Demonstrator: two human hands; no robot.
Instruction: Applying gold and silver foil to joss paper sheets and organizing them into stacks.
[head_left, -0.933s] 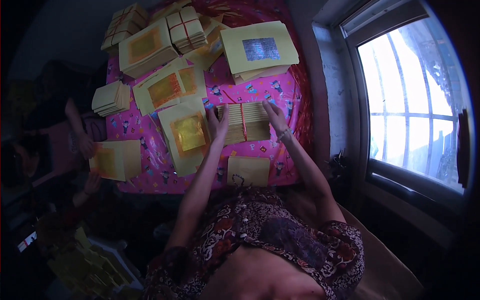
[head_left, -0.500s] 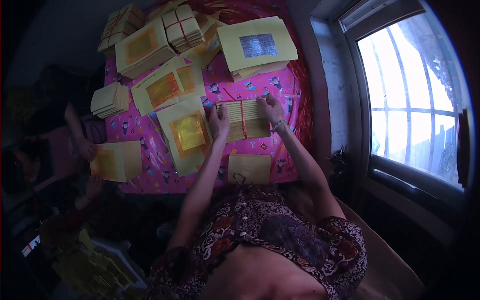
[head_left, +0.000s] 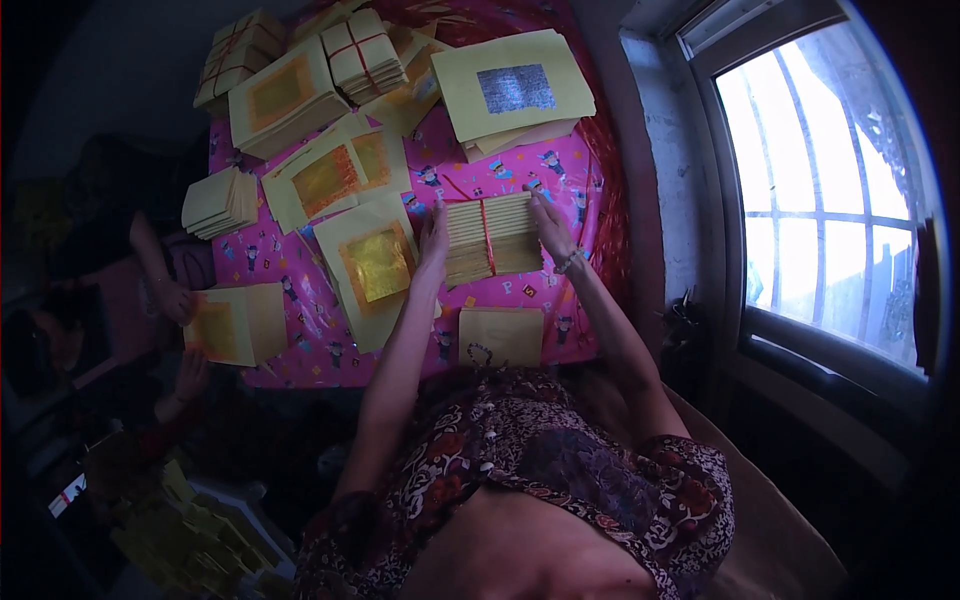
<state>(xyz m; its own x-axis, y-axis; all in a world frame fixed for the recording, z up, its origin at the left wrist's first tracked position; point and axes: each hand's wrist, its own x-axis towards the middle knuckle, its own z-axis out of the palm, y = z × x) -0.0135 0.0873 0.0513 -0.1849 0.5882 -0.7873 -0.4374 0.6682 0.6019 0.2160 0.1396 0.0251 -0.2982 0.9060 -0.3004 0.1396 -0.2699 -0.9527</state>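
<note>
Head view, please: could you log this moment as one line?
left hand: on tied paper bundle, left edge | right hand: on its right edge | surface: pink patterned cloth | nearby: gold-foil sheets

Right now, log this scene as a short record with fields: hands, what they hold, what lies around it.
left hand: pressed on the left edge of the tied bundle
right hand: pressed on the bundle's right edge
tied bundle: stack of yellow paper, red string across its middle
surface: pink patterned cloth
left of bundle: gold-foil sheets
near side: plain yellow stack
far side: silver-foil sheets
far left: another person's hand at a gold-foil stack
</note>
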